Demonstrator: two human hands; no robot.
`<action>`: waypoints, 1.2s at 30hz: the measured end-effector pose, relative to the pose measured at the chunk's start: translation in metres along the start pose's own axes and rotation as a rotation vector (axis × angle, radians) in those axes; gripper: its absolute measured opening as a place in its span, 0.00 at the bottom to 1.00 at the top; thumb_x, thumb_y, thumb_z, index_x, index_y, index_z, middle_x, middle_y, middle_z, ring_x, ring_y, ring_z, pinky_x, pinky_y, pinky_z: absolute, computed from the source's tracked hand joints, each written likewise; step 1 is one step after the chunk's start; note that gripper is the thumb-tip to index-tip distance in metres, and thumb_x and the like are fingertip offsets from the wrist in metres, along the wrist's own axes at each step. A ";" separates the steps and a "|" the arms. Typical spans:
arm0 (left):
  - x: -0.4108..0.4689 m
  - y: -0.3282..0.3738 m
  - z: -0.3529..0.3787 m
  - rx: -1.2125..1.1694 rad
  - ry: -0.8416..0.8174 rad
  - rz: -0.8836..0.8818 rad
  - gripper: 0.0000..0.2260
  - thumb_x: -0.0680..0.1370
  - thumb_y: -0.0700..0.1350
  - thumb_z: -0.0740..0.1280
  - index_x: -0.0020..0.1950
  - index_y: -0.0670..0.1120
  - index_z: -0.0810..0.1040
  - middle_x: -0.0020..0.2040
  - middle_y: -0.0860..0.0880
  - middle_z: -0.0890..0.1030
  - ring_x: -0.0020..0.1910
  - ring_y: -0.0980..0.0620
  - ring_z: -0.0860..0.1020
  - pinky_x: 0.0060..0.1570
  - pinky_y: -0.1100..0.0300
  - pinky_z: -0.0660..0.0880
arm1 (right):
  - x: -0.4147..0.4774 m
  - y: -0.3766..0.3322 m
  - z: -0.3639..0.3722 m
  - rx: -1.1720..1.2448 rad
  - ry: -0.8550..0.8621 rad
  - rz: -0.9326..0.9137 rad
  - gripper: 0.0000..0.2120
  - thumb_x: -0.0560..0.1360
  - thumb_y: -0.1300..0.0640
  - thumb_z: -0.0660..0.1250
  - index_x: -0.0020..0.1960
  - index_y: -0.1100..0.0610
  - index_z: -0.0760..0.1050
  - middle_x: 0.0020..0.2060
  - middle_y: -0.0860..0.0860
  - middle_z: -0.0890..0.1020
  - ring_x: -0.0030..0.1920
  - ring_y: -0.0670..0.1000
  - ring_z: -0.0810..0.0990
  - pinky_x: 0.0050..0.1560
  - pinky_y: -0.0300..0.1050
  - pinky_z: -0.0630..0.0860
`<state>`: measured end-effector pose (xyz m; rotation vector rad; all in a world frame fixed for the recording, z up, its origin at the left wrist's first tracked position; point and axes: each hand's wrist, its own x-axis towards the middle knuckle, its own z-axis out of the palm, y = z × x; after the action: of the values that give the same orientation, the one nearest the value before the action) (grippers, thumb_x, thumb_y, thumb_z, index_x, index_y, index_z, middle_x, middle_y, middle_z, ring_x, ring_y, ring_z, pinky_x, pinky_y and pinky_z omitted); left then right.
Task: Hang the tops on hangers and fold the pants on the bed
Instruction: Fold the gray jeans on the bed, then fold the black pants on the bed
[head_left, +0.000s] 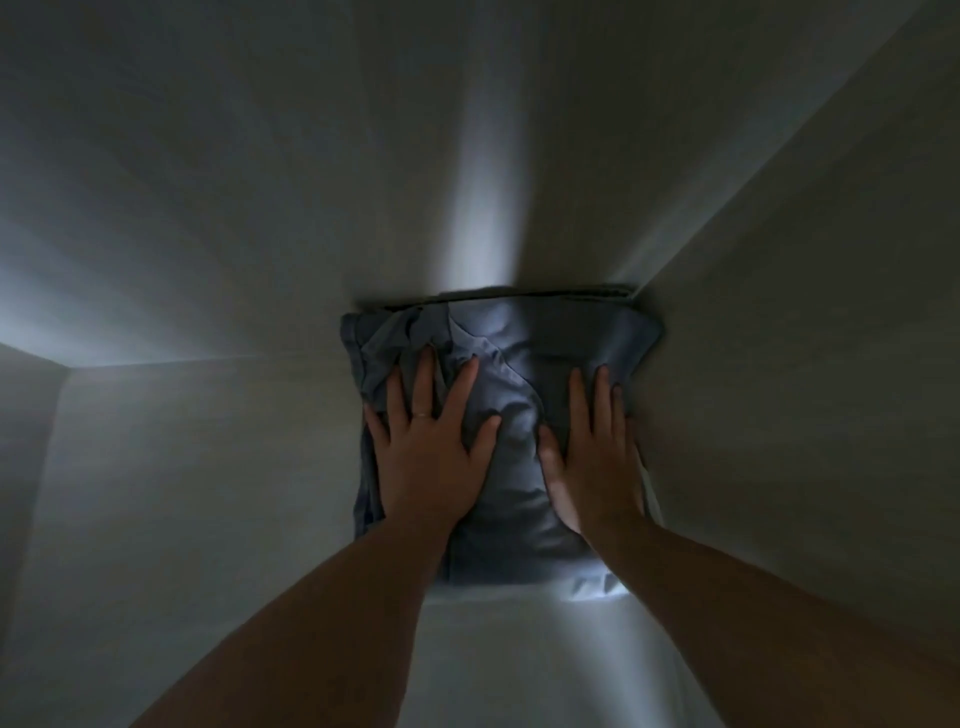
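fingers (423, 374) spread and straight, none curled round anything: my head-camera view shows the left hand (431, 457) and the right hand (597, 462) laid palm-down, side by side, on a folded blue-grey garment (514, 384). the left hand, a ring (422, 414) on one finger, covers the garment's left half, where the cloth is rumpled. the right hand presses the smoother right half, its fingers closer together.

the garment lies directly under both palms and runs on past the fingertips, its long axis pointing away from me toward the back of the pale shelf (519, 660) that carries it. its far end sits in the shelf's back right corner, against the side wall (779, 415), and bare shelf shows between its near end and me. a darker strip (571, 292) shows at the far end, perhaps another folded piece, too dim to say.

i cannot tell whether this is a top or pants. neither hand is plainly nearer; both sit about mid-length. i judge any push to seat it would go straight back along that axis, and the rumpled left side may bunch.
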<state>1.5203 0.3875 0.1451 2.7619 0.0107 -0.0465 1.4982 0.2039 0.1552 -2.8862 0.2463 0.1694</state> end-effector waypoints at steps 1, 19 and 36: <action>0.002 0.001 -0.001 0.008 -0.026 -0.009 0.30 0.79 0.70 0.48 0.80 0.67 0.46 0.83 0.51 0.47 0.80 0.37 0.49 0.74 0.31 0.52 | 0.003 0.000 -0.003 -0.020 -0.047 0.006 0.37 0.79 0.36 0.45 0.82 0.50 0.39 0.81 0.56 0.43 0.80 0.59 0.48 0.78 0.59 0.53; -0.220 0.006 -0.096 -0.069 -0.781 -0.064 0.31 0.83 0.60 0.58 0.83 0.57 0.48 0.83 0.52 0.45 0.82 0.48 0.44 0.78 0.40 0.50 | -0.224 0.003 -0.064 -0.235 -0.554 -0.062 0.34 0.82 0.37 0.53 0.81 0.42 0.41 0.82 0.49 0.43 0.81 0.56 0.44 0.77 0.65 0.49; -0.422 0.020 -0.163 -0.210 -0.305 -0.300 0.29 0.82 0.61 0.59 0.82 0.57 0.56 0.83 0.48 0.55 0.81 0.44 0.51 0.78 0.44 0.54 | -0.355 -0.007 -0.143 0.076 -0.418 -0.426 0.32 0.83 0.42 0.56 0.81 0.42 0.45 0.82 0.46 0.48 0.81 0.54 0.46 0.78 0.58 0.50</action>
<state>1.1035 0.4286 0.3183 2.4935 0.3294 -0.5144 1.1650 0.2296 0.3431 -2.6674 -0.4209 0.6504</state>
